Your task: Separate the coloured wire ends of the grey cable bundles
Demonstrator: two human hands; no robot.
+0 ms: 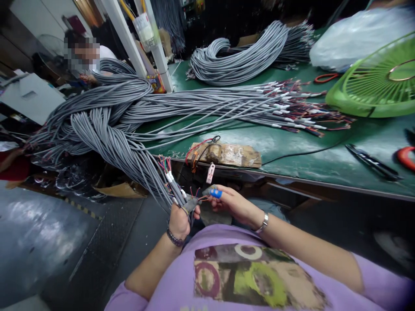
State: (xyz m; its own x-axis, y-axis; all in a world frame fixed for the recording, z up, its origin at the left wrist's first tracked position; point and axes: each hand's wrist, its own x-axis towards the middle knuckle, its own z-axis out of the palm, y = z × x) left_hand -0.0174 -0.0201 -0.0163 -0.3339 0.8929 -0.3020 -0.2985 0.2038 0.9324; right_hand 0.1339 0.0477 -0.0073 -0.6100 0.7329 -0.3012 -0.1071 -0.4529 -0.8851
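My left hand (181,220) is closed round the end of a grey cable, with a grey covering on its thumb. Thin coloured wires fan out from that cable end toward my right hand (227,201). Its fingers pinch the thin wires, and blue tape wraps one finger. Beside my left hand hang more grey cables (119,149) with white sleeves and coloured wire ends. Above my hands, at the bench edge, lies a wooden block (238,155) with red and black leads and a small pink-white tag (210,172).
Long grey cables (194,103) with stripped ends lie across the green bench (292,157). A coiled bundle (240,60) lies behind. At right are a green fan (372,82), pliers (372,162), red-handled tools (406,157) and a plastic bag (359,39). A person (82,54) sits at upper left.
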